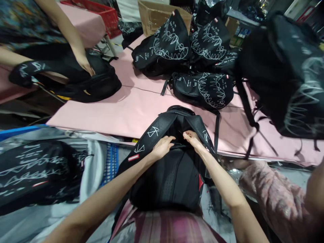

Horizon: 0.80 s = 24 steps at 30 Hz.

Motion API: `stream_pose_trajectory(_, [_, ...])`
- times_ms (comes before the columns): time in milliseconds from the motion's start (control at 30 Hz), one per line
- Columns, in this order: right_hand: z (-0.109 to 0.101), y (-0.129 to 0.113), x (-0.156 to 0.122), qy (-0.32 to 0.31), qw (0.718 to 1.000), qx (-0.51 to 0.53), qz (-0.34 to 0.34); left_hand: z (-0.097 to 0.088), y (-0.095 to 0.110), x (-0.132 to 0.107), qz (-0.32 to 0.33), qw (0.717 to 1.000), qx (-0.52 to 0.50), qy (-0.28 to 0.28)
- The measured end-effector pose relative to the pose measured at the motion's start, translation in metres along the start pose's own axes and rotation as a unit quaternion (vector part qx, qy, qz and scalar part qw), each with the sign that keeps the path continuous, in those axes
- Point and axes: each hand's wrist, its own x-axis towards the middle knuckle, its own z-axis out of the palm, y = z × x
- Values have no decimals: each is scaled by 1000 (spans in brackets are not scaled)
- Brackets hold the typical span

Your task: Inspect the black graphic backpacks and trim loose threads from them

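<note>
Over a plaid garment (162, 229), a black backpack (164, 175) was held with its back panel turned up, its lower part on the lap and its top laid over the near edge of the pink-covered bench (106, 113). The upper part of the back panel, between the two shoulder straps, was touched by the left hand (163, 147), its fingers loosely extended; whether cloth was gripped by them could not be told. Just beside it, the right hand (192, 139) was held with thumb and fingers curled near each other, but what was pinched there, if anything, could not be made out. Below the bench's near left corner, a scribble-printed bag (37, 172) was seen beside a blue crate (111, 162); below the near edge, to the right, pink patterned clothing (275, 195) was shown. Across the bench's middle a printed backpack (202, 89) was laid. At its left end a dark bag (101, 79) was handled by a co-worker, and over its right end a large backpack (273, 81) was seen. Toward the far edge, more printed backpacks (168, 47) were stacked, with a cardboard box (149, 15) behind them.
</note>
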Motion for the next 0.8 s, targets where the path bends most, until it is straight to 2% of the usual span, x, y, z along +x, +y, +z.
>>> stream_pose_trajectory(100, [-1, -1, 0, 3, 1000, -20, -4, -10, 2, 7, 24, 998, 16, -50])
stream_pose_trajectory(333, [-2, -6, -2, -10, 995, -96, -12, -9, 8, 9, 17, 998, 38, -46])
stream_pose_trajectory(433, [-6, -13, -7, 1, 977, -206, -45, -9, 11, 11, -15, 998, 43, -42])
stream_pose_trajectory(533, [-9, -21, -14, -2, 953, -302, -36, -10, 12, 13, -47, 997, 50, -29])
stream_pose_trajectory(700, [-7, -26, -18, -26, 927, -374, -2, -9, 15, 14, -66, 996, 50, -16])
stream_pose_trajectory(800, [-2, -26, -15, -32, 913, -407, -8, -9, 15, 14, -68, 997, 46, -11])
